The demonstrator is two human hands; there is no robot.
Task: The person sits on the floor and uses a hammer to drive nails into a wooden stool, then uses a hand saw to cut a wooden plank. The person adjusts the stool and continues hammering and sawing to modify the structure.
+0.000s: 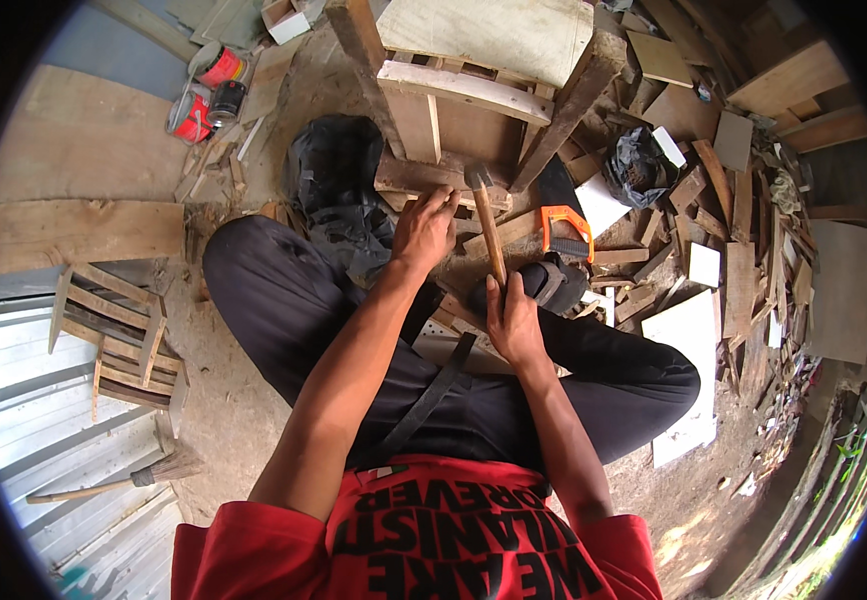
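The right hand wraps its fingers closed around the butt of the wooden handle of a hammer, the thumb lying along it. The hammer slants away from the person, over the floor, its dark head just beside the near rail of a wooden furniture frame. The left hand is at that rail, left of the hammer head, its fingers bent and close together; whether they pinch anything small cannot be told.

The frame stands near the middle of the floor's far edge, a pale panel across its top. Right of the hammer lies an orange-handled handsaw, with a black plastic bag beyond it. Wood offcuts crowd the floor's right edge. Red cans stand toward the far left corner, and a broom lies toward the near left corner.
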